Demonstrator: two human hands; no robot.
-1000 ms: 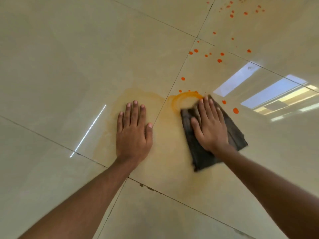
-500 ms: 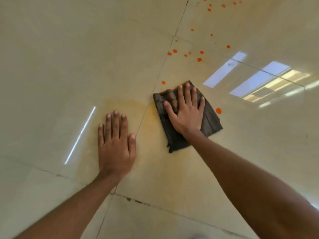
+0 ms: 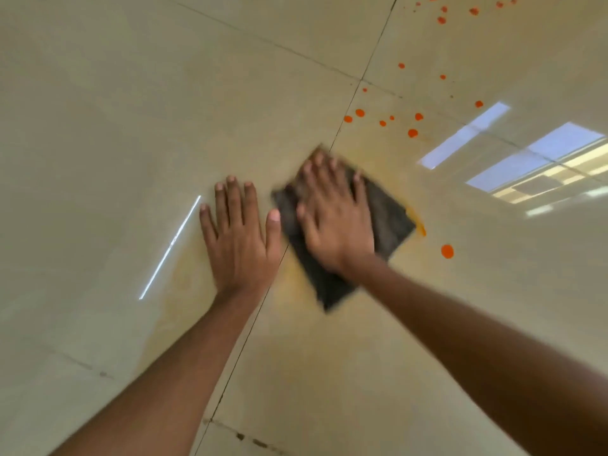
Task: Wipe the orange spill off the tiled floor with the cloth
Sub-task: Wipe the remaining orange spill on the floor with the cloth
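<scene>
Cloth (image 3: 388,218), dark and squarish, lies flat under right hand (image 3: 332,225) on glossy tiles (image 3: 131,126).

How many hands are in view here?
2. The left hand lies flat on the floor beside the cloth; the right hand presses on that cloth.

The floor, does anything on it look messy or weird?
Yes: orange drops dot the tiled floor beyond the cloth. One big drop sits to the cloth's right, and a pale orange smear surrounds it. That spill isn't wiped up yet.
</scene>
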